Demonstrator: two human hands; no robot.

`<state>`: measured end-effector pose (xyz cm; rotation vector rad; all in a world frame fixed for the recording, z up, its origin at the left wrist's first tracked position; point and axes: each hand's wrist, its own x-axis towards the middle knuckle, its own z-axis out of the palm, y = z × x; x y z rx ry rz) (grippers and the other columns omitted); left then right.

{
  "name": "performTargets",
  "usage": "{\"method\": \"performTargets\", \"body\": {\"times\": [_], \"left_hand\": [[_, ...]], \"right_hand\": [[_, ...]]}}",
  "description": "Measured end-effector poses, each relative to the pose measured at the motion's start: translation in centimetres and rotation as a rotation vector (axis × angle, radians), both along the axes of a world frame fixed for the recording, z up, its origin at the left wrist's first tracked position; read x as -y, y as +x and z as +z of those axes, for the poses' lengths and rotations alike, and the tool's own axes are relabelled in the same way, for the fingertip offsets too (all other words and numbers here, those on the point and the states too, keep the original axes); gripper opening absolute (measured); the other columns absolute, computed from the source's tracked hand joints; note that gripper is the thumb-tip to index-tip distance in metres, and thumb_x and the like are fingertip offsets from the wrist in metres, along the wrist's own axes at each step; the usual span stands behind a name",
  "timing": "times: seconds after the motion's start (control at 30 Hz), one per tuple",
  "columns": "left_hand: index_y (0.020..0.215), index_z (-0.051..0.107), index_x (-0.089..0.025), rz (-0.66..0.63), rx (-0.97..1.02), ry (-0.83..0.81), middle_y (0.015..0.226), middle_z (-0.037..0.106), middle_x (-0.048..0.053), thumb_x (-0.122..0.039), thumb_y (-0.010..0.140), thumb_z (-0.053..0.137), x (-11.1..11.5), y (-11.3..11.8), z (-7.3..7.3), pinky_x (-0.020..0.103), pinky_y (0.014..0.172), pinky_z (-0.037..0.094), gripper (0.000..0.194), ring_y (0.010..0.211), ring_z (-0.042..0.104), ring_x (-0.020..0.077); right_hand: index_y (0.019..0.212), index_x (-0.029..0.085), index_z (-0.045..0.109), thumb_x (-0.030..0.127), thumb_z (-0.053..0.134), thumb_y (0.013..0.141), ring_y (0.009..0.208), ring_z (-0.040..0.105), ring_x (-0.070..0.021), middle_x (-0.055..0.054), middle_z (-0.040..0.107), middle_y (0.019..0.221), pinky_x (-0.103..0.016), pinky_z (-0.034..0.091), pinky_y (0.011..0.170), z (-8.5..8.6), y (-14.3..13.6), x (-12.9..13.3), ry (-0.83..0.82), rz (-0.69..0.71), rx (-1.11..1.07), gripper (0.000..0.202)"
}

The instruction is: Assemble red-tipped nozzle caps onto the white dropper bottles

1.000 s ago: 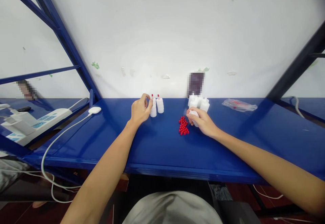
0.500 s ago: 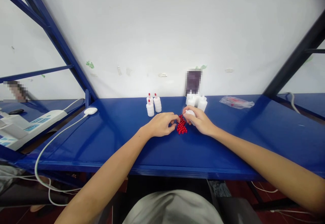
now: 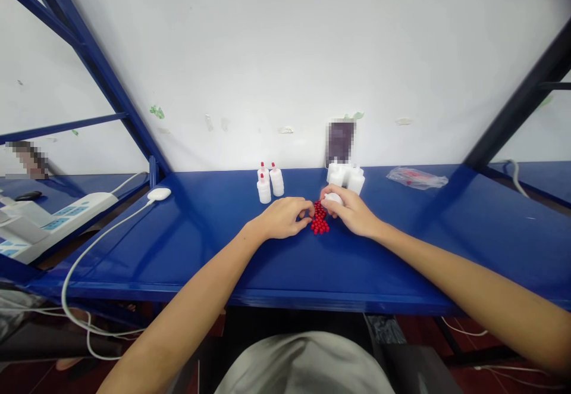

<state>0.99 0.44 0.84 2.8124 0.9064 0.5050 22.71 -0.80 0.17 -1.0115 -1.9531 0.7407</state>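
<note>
A small pile of red caps point(image 3: 320, 222) lies on the blue table between my hands. My left hand point(image 3: 288, 216) rests at the pile's left edge, thumb and fingers curled in close together; whatever is between the fingertips is too small to make out. On the other side, my right hand point(image 3: 350, 209) is wrapped round a white plastic bottle point(image 3: 333, 198), tilted and partly hidden by the fingers. Three white bottles with red tips point(image 3: 264, 190) stand upright beyond my left hand. Behind my right hand is a cluster of white bottles point(image 3: 355, 181), no red showing on them.
A clear plastic bag point(image 3: 417, 177) with something red in it lies at the back right. Against the wall leans a blurred dark panel point(image 3: 340, 141). At left are a white round charger point(image 3: 159, 194) with its cable and a power strip point(image 3: 66, 221). Blue frame posts flank the table.
My left fingers have drawn back slightly from over the red caps and curled closer together. My right hand stays round the white bottle, almost unmoved.
</note>
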Motion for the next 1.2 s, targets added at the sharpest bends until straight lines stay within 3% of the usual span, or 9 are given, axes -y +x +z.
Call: {"method": "performTargets", "body": {"times": [0.23, 0.53, 0.73, 1.03, 1.2], "left_hand": [[0.104, 0.052, -0.019, 0.024, 0.155, 0.032, 0.094, 0.059, 0.004, -0.028, 0.098, 0.043, -0.1, -0.1, 0.1, 0.03, 0.075, 0.044, 0.014, 0.081, 0.056, 0.0164], [0.105, 0.047, -0.019, 0.039, 0.344, 0.047, 0.094, 0.06, 0.004, -0.032, 0.101, 0.037, 1.1, 0.9, 0.9, 0.029, 0.07, 0.042, 0.017, 0.076, 0.055, 0.0149], [0.106, 0.047, -0.02, 0.006, 0.301, 0.042, 0.093, 0.062, 0.004, -0.032, 0.1, 0.039, 1.6, 1.3, 0.9, 0.029, 0.069, 0.043, 0.015, 0.075, 0.058, 0.0156], [0.111, 0.051, -0.02, -0.05, 0.253, 0.046, 0.102, 0.066, 0.005, -0.029, 0.102, 0.036, 1.8, 1.4, 1.0, 0.03, 0.078, 0.048, 0.02, 0.087, 0.064, 0.0175], [0.114, 0.052, -0.02, -0.087, 0.235, 0.057, 0.108, 0.067, 0.005, -0.026, 0.101, 0.037, 1.9, 1.6, 0.7, 0.029, 0.081, 0.048, 0.021, 0.093, 0.065, 0.0172]], "right_hand": [[0.101, 0.021, 0.056, 0.042, 0.049, 0.094, 0.057, 0.052, -0.014, 0.004, 0.053, 0.066, -0.027, 0.04, 0.06, 0.1, 0.1, 0.0, 0.024, -0.012, 0.027, 0.024], [0.085, 0.019, 0.058, 0.039, 0.049, 0.093, 0.061, 0.05, -0.0141, 0.002, 0.059, 0.07, -0.027, 0.036, 0.061, 0.4, -0.3, 0.3, 0.131, 0.025, 0.186, 0.023], [0.089, 0.02, 0.062, 0.041, 0.05, 0.092, 0.067, 0.053, -0.0183, -0.001, 0.063, 0.072, -0.029, 0.039, 0.065, 0.7, -0.3, 0.7, 0.133, 0.069, 0.18, 0.024], [0.084, 0.018, 0.06, 0.053, 0.045, 0.092, 0.062, 0.046, -0.0153, 0.0, 0.052, 0.067, -0.029, 0.038, 0.061, 0.4, 0.2, 0.7, 0.008, 0.215, 0.022, 0.039], [0.078, 0.016, 0.065, 0.057, 0.044, 0.093, 0.056, 0.043, -0.0133, 0.002, 0.048, 0.059, -0.027, 0.033, 0.055, 0.3, 0.1, 0.5, -0.008, 0.174, 0.046, 0.048]]}}
